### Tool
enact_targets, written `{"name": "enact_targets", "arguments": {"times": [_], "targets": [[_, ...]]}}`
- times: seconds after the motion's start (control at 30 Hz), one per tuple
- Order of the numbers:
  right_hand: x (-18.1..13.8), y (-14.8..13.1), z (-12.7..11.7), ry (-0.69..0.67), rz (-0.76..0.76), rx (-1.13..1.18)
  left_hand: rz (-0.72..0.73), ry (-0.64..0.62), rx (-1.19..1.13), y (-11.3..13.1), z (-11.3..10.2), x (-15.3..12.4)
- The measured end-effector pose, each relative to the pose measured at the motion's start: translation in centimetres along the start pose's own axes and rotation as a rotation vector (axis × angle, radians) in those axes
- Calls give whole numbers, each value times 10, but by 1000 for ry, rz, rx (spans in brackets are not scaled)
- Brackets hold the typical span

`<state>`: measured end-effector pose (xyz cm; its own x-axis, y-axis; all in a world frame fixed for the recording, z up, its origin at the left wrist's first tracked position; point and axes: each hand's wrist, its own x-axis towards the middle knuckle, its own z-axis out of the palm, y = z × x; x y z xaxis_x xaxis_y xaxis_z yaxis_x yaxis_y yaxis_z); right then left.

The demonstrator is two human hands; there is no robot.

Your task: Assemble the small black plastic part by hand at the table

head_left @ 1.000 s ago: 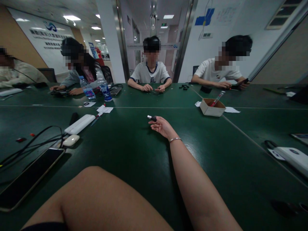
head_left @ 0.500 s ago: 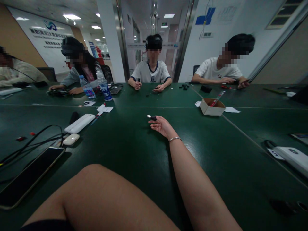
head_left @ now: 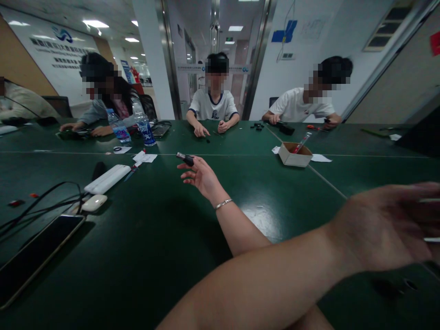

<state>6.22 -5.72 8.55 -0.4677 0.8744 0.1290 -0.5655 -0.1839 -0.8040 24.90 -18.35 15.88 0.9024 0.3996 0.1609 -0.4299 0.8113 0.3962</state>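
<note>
My right hand (head_left: 202, 176), a silver bracelet on its wrist, is lifted above the dark green table (head_left: 165, 238). Its fingertips pinch a small black cylindrical part with a silver tip (head_left: 185, 159). My left forearm crosses the foreground from the bottom centre to the right. My left hand (head_left: 388, 224) is large and motion-blurred at the right edge. Its fingers run out of the picture, so what it touches is unclear. White streaks show at the edge beside it.
A phone (head_left: 34, 256) lies at the near left, with black cables, a small white device (head_left: 93, 202) and a long white box (head_left: 106, 178) beyond it. Two water bottles (head_left: 144, 130) stand further back. A small cardboard box (head_left: 294, 155) sits at centre right. Several people work across the table.
My right hand has lifted off the table and moved left with the black part. My left arm has swung from the lower left across to the right. The view has shifted slightly.
</note>
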Motion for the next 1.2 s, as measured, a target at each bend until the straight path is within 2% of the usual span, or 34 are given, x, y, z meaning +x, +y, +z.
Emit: {"name": "enact_targets", "arguments": {"times": [0.13,0.3,0.47,0.83,0.97,1.1,1.2], "targets": [[-5,-12,15,-9,43,102,137,43,-120,30,-6,-9],[-8,-24,12,74,63,242,232,-49,-116,65,-21,-32],[-7,-19,14,50,71,231,242,118,-81,88,-26,-44],[-5,-32,1,90,-16,171,165,139,100,95,-29,-51],[-6,-37,-2,105,-39,188,119,87,216,95,-34,-51],[-7,-42,-4,137,-27,231,68,46,425,84,-41,-60],[-5,-46,-10,125,-41,244,103,49,698,66,-30,-87]]}}
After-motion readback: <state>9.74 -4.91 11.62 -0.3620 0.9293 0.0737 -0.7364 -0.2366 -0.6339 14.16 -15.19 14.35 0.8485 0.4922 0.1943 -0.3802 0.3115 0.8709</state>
